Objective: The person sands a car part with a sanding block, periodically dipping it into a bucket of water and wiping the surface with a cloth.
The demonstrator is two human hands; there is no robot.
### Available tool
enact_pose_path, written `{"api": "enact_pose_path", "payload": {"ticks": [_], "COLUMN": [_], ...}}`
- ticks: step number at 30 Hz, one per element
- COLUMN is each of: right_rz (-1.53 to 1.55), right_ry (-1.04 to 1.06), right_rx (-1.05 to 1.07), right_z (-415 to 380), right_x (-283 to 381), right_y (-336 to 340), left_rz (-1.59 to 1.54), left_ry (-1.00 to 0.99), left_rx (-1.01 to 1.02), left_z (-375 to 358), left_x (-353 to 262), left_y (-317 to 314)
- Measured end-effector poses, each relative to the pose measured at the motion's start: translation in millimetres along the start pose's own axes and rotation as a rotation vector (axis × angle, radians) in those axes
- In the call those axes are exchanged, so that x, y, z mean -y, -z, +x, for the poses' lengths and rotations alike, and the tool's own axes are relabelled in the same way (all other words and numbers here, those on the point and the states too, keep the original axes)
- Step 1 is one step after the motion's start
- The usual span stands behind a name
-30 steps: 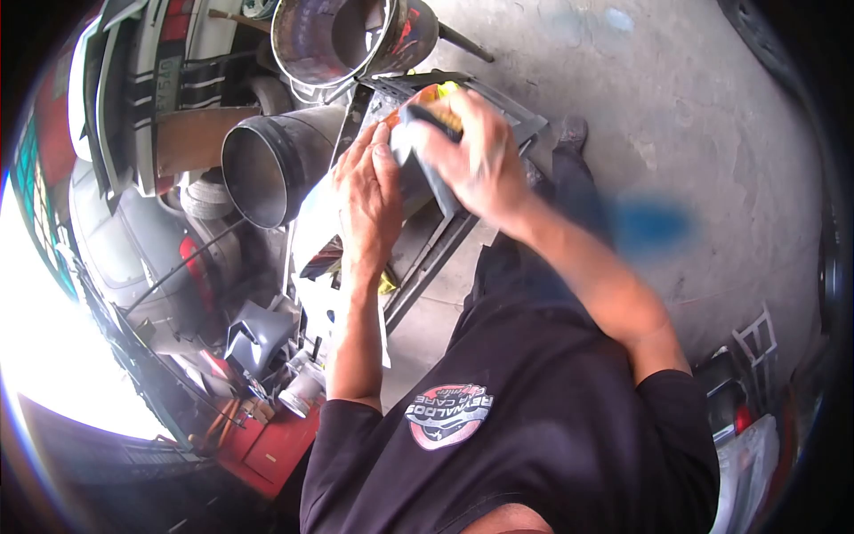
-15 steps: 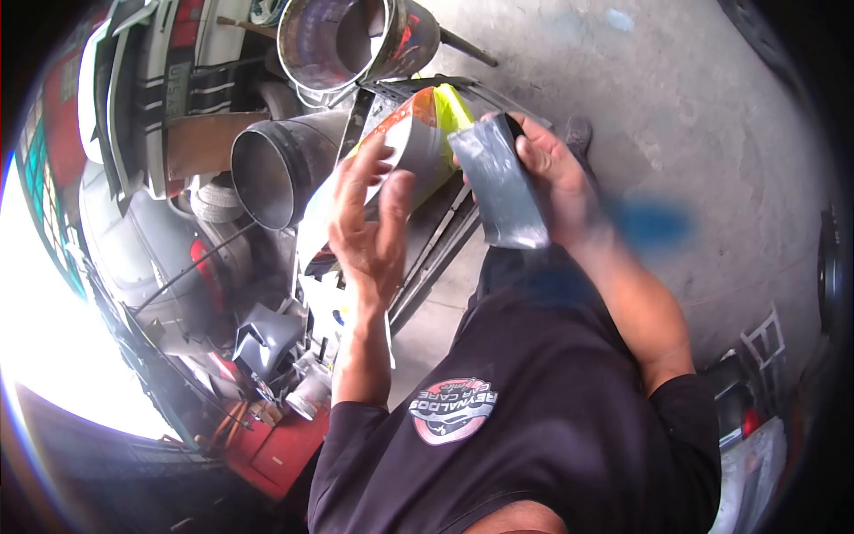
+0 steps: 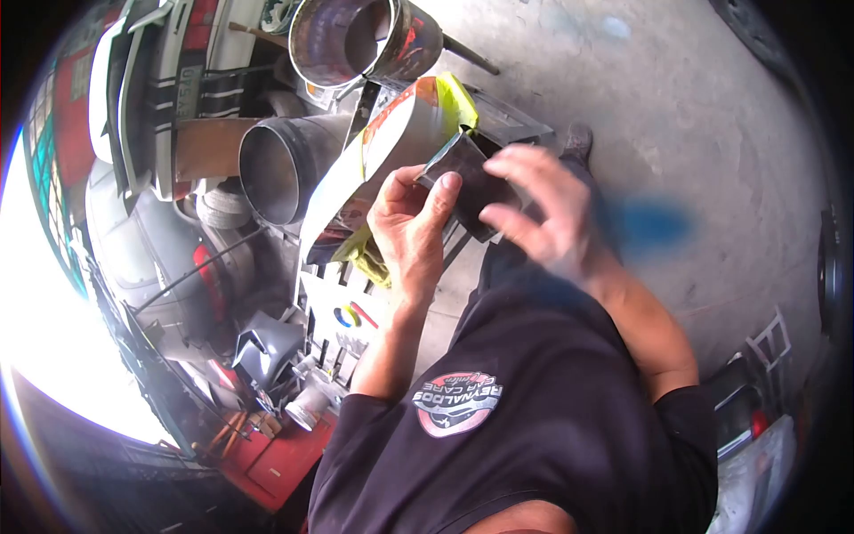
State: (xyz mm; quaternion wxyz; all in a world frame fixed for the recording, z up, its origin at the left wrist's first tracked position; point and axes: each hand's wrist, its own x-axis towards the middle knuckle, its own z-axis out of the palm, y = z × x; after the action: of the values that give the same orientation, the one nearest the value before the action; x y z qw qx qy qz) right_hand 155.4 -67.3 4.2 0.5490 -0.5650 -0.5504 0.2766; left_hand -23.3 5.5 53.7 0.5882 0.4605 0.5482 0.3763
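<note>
Dark brown to black, the thin sheet (image 3: pixel 471 178) shows one dull face, with a glossier grey strip along its left side, where it seems bent. Position: just right of the white panel (image 3: pixel 400 142), on the side toward the person. Contact between its upper corner and the panel's yellow-green strip (image 3: pixel 456 102): cannot tell. Left hand (image 3: pixel 411 227) pinches the sheet, thumb on the visible face; the other fingers are partly hidden behind it. Right hand (image 3: pixel 556 209) is spread wide, thumb apart, right of the panel; motion blur, touch on the sheet uncertain. Sheet's reverse hidden. Bucket (image 3: pixel 415 49) beyond the panel is cut off by the top edge of view.
</note>
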Motion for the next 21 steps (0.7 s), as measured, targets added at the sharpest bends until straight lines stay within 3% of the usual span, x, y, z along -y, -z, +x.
{"api": "enact_pose_path", "payload": {"ticks": [5, 7, 9, 11, 12, 16, 17, 19, 21], "right_rz": [0.076, 0.116, 0.52, 0.612, 0.692, 0.951, 0.973, 1.079, 1.172], "right_ry": [-0.021, -0.011, -0.151, -0.174, -0.189, -0.454, -0.466, -0.408, -0.448], "right_rx": [-0.027, -0.041, 0.005, 0.051, 0.095, 0.283, 0.303, 0.309, 0.347], "right_z": [-10, -7, -3, 1, 5, 31, 35, 43, 51], "right_x": [10, 9, 6, 1, -3, -14, -20, -33, -45], "right_y": [-18, -18, -21, -29, -32, -19, -17, -13, 3], "left_rz": [-0.025, 0.113, 0.143, 0.027, -0.04, 0.054, 0.068, -0.03, -0.187], "left_ry": [0.004, -0.21, -0.2, -0.176, -0.054, -0.177, -0.167, -0.058, -0.012], "left_rx": [0.066, 0.07, 0.095, 0.062, 0.066, 0.079, 0.052, -0.203, -0.229], "left_z": [-16, -18, -19, -18, -20, -17, -15, -12, -9], "left_x": [4, 2, 8, 13, 10, 1, 0, -4, 2], "left_y": [-3, 2, 15, 19, 23, 8, 1, -10, -8]}}
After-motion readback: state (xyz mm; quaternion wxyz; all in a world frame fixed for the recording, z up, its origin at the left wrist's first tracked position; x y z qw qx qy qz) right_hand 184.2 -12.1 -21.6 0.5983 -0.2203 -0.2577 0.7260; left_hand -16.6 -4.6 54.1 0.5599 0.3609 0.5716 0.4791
